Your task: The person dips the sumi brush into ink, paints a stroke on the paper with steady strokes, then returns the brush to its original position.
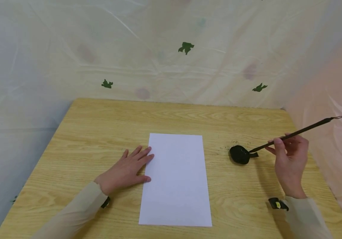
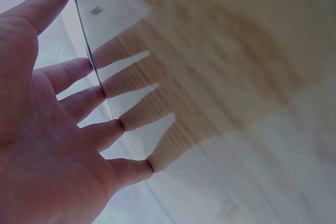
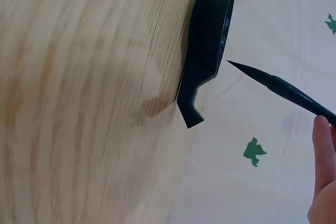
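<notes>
From the head view, your left hand (image 1: pixel 127 171) lies flat with the fingers straight, resting on the wooden surface (image 1: pixel 93 132) with the fingertips and thumb just onto the left edge of the white sheet of paper (image 1: pixel 176 179). The paper lies lengthwise in front of you, and no mark shows on it, so the writing is all still to do. Your right hand (image 1: pixel 290 159) pinches a long dark brush (image 1: pixel 296 133) partway along its handle, the tip pointing down toward the small black ink dish (image 1: pixel 240 154) that sits on the surface to the right of the paper. A few dark specks dot the wood just beside the dish. By my reading you are at the loading stage: brush at the dish, paper untouched.

From the left wrist view, your palm and spread fingers (image 2: pixel 94 98) press down flat, holding nothing, their tips meeting the paper's edge (image 2: pixel 86 45).

From the right wrist view, the brush's dark pointed tip (image 3: pixel 247 69) hangs just clear of the dish's rim (image 3: pixel 226 19), near but not touching. One fingertip (image 3: pixel 323 145) shows against the handle; the rest of the grip is out of this view. Whether ink lies in the dish cannot be told from here.
</notes>
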A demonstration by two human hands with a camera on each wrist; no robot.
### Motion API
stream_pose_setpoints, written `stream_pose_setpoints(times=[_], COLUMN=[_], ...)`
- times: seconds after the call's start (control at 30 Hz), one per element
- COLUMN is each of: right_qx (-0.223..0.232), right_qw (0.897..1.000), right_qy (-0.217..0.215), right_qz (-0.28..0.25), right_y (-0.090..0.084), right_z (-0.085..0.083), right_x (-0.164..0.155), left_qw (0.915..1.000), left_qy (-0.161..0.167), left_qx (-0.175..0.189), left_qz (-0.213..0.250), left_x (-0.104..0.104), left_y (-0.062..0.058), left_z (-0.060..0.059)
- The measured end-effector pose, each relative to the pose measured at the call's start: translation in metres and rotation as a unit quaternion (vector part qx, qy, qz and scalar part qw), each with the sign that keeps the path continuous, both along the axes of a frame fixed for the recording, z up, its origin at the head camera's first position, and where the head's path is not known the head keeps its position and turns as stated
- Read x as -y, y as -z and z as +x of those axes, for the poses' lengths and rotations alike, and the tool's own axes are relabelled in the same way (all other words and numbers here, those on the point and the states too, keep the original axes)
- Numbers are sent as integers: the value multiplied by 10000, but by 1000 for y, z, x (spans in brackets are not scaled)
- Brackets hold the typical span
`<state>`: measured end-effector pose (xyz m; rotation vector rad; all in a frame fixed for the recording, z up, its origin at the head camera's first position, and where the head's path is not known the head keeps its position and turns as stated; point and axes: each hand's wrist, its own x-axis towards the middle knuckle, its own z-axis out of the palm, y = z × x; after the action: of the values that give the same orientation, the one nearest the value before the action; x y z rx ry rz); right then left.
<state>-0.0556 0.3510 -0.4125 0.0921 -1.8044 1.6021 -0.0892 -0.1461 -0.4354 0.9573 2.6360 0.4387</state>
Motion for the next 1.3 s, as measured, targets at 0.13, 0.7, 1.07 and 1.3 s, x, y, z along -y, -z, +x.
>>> stream_pose_setpoints(times=[0.13, 0.7, 1.07, 1.3], right_qx=[34, 524, 597, 71], right_qw=[10000, 9978, 9943, 9984], right_qy=[57, 398, 704, 455], right_qz=[-14, 13, 525, 313], right_y=[2, 4, 3, -1], right_z=[0, -5, -4, -2], right_x=[0, -1, -1, 2], left_qw=[10000, 10000, 10000, 10000], left_qy=[21, -9, -26, -11], left_qx=[-6, -7, 20, -19], left_qz=[1, -33, 4, -2], left_x=[-1, 0, -1, 0], left_y=[0, 3, 2, 2], left_z=[0, -1, 0, -1])
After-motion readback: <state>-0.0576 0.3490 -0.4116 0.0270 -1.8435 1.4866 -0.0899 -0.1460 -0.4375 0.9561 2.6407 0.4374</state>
